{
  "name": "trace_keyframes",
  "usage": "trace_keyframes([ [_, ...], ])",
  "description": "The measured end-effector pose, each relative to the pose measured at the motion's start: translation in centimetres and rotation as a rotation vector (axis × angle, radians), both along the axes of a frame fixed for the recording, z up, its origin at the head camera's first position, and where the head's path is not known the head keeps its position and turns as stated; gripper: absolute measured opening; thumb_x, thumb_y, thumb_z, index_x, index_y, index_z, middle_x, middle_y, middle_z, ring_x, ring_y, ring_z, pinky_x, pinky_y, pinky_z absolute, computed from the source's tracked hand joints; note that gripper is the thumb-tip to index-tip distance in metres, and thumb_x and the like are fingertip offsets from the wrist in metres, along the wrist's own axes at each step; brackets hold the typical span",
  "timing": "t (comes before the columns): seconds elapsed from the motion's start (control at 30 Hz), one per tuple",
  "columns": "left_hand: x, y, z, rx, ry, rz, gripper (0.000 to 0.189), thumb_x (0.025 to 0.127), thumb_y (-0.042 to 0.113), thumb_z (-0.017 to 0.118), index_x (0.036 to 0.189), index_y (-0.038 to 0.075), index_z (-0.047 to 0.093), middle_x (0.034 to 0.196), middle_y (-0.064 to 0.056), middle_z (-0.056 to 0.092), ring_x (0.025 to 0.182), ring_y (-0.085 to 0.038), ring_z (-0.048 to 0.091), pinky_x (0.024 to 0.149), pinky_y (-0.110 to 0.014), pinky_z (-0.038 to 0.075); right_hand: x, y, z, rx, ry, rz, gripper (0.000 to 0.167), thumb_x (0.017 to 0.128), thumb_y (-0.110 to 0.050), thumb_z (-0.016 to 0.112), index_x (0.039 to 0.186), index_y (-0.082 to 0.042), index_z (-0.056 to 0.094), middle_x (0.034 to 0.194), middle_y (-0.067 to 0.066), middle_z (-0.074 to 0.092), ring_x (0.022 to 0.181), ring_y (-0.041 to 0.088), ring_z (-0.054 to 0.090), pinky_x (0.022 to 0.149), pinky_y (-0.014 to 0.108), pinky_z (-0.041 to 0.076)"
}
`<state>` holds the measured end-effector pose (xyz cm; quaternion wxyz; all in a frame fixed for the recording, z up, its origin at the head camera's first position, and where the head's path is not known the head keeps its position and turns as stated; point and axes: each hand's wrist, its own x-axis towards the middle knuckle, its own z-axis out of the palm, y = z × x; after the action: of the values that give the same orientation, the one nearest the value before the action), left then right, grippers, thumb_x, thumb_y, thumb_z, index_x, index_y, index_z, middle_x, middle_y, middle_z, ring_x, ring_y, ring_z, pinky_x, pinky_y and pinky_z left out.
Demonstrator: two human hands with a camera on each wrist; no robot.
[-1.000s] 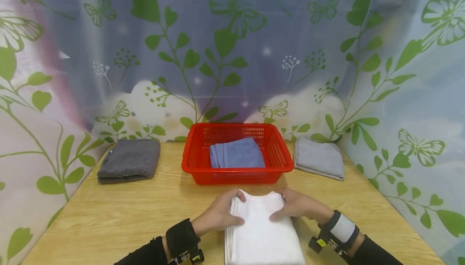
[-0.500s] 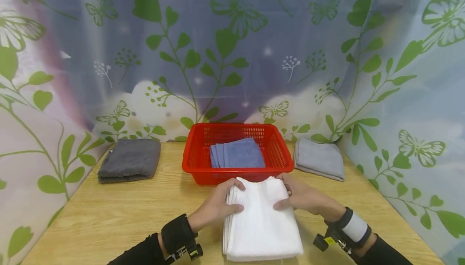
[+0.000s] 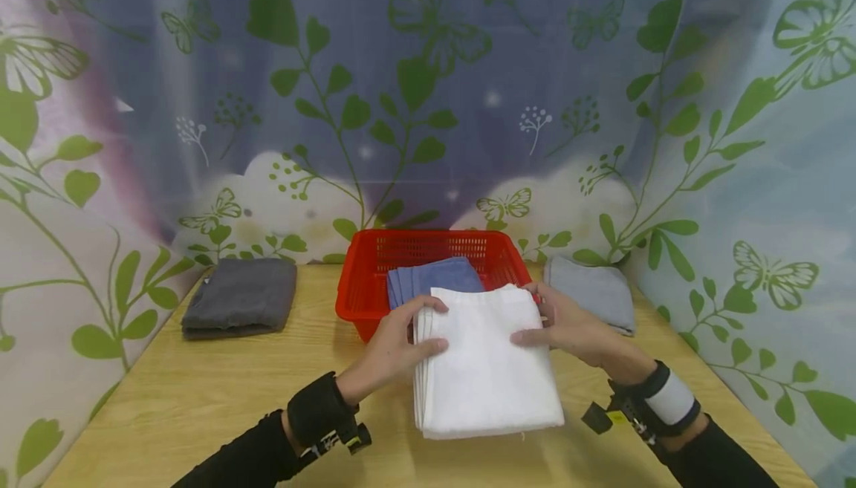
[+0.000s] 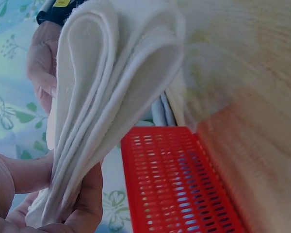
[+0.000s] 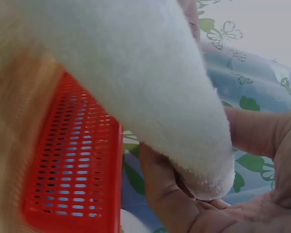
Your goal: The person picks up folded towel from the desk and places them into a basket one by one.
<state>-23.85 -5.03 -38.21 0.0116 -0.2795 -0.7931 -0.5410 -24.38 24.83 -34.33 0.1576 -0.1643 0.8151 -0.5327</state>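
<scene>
A folded white towel (image 3: pixel 488 369) hangs in the air in front of the red basket, its top edge overlapping the basket's front in the head view. My left hand (image 3: pixel 394 343) pinches its left edge, thumb on the near face and fingers behind. On the opposite edge my right hand (image 3: pixel 575 332) grips it the same way. The left wrist view shows the white towel's (image 4: pixel 87 87) stacked, looped layers between thumb and fingers. In the right wrist view its rounded fold (image 5: pixel 150 87) sits between the right thumb and fingers. A folded blue towel (image 3: pixel 435 278) lies inside the red basket (image 3: pixel 354 280).
A folded dark grey towel (image 3: pixel 241 298) lies at the back left of the wooden table (image 3: pixel 234 391). Behind the right hand, a folded light grey towel (image 3: pixel 591 291) rests to the right of the basket. A patterned curtain (image 3: pixel 428 102) closes off the back and sides.
Both hands have lifted the white towel off the table and carried it forward, up to the basket's front. The basket and the other towels have stayed in place.
</scene>
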Motion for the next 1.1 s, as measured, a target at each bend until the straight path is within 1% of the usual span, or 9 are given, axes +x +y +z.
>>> trace_keyframes([
  [0.13,-0.3,-0.1,0.9,-0.001,0.019,0.013,0.042,0.09,0.006,0.075,0.128,0.013,0.06,0.133,-0.017,0.059,0.099,-0.028,0.066,0.083,-0.036,0.06,-0.4,-0.2,0.6,-0.006,0.012,-0.03,0.075,0.09,-0.015,0.077,0.145,-0.003,0.027,0.131,0.026,0.06,0.1,0.026,0.07,0.084,0.042,0.061],
  [0.2,-0.5,-0.2,1.3,0.001,0.029,0.023,0.044,0.09,0.006,0.075,0.13,0.013,0.06,0.134,-0.018,0.06,0.097,-0.028,0.067,0.082,-0.037,0.061,-0.7,-0.3,0.9,-0.006,0.024,-0.041,0.076,0.09,-0.016,0.076,0.146,-0.003,0.026,0.131,0.027,0.061,0.1,0.026,0.071,0.084,0.042,0.061],
  [0.33,-1.3,-0.3,2.0,0.007,0.062,0.048,0.044,0.09,0.006,0.075,0.131,0.013,0.061,0.138,-0.016,0.059,0.101,-0.029,0.066,0.087,-0.041,0.06,-1.5,-0.6,1.5,0.006,0.042,-0.067,0.077,0.092,-0.019,0.075,0.148,-0.004,0.024,0.131,0.028,0.062,0.099,0.024,0.071,0.082,0.041,0.06],
  [0.43,-2.0,-0.4,2.3,0.01,0.09,0.067,0.039,0.091,0.007,0.074,0.128,0.013,0.064,0.137,-0.014,0.061,0.106,-0.028,0.063,0.088,-0.04,0.058,-2.1,-0.9,2.0,-0.006,0.05,-0.078,0.074,0.093,-0.019,0.074,0.147,-0.004,0.025,0.132,0.029,0.06,0.099,0.024,0.071,0.081,0.042,0.061],
  [0.53,-2.6,-0.4,2.7,0.014,0.096,0.079,0.029,0.092,0.008,0.073,0.121,0.012,0.067,0.132,-0.014,0.063,0.103,-0.026,0.062,0.084,-0.036,0.058,-2.7,-1.1,2.2,-0.002,0.058,-0.092,0.072,0.095,-0.019,0.072,0.147,-0.004,0.025,0.135,0.03,0.058,0.098,0.024,0.071,0.078,0.042,0.061],
  [0.63,-3.2,-0.5,2.9,0.01,0.094,0.093,0.02,0.094,0.01,0.071,0.114,0.011,0.07,0.127,-0.013,0.066,0.098,-0.024,0.063,0.08,-0.031,0.058,-3.3,-1.4,2.4,0.012,0.058,-0.115,0.077,0.095,-0.021,0.072,0.152,-0.006,0.022,0.141,0.03,0.053,0.102,0.026,0.069,0.078,0.042,0.061],
  [0.8,-4.6,-0.8,3.1,-0.019,0.115,0.122,0.016,0.096,0.017,0.07,0.112,0.012,0.069,0.122,-0.009,0.069,0.096,-0.022,0.062,0.081,-0.031,0.058,-4.4,-1.9,2.8,0.013,0.023,-0.158,0.08,0.096,-0.021,0.071,0.156,-0.011,0.019,0.148,0.029,0.046,0.11,0.033,0.066,0.078,0.045,0.061],
  [0.97,-6.3,-1.1,3.1,-0.028,0.112,0.153,0.015,0.097,0.021,0.069,0.11,0.013,0.068,0.12,-0.007,0.07,0.096,-0.022,0.059,0.079,-0.03,0.053,-5.9,-2.7,3.1,0.005,0.003,-0.182,0.08,0.095,-0.021,0.072,0.157,-0.012,0.02,0.154,0.022,0.043,0.128,0.035,0.057,0.088,0.04,0.058],
  [1.1,-7.3,-1.2,3.0,-0.036,0.083,0.182,0.015,0.097,0.022,0.07,0.109,0.014,0.069,0.121,-0.008,0.069,0.098,-0.024,0.06,0.082,-0.032,0.054,-7.2,-3.2,3.2,0.009,-0.011,-0.186,0.073,0.095,-0.021,0.071,0.152,-0.013,0.025,0.149,0.021,0.05,0.122,0.033,0.061,0.087,0.039,0.057],
])
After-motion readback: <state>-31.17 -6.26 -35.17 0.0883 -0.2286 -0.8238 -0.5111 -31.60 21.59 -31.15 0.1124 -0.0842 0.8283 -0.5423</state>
